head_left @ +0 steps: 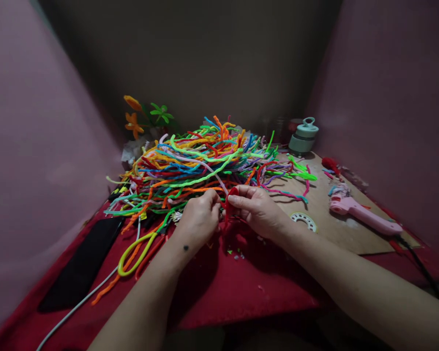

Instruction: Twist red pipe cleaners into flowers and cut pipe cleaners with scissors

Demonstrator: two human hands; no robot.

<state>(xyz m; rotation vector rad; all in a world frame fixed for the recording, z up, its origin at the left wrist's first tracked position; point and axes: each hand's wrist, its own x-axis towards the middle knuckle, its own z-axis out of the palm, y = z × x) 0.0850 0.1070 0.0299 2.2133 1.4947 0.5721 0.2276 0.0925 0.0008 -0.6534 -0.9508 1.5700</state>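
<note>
- Between the pile and the near edge of the bench, the right hand pinches a red strip in its fingers; the left hand's fingers curl beside it, their hold hidden.
- A light pinch should guide it without crushing.
- The pile crowds the far side; open room lies along the near edge.

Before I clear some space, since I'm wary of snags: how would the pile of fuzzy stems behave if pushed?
The pile of fuzzy stems would probably move in clumps, since they overlap. Each looks thin, so likely light; many lie curved, suggesting they bend easily.
</note>
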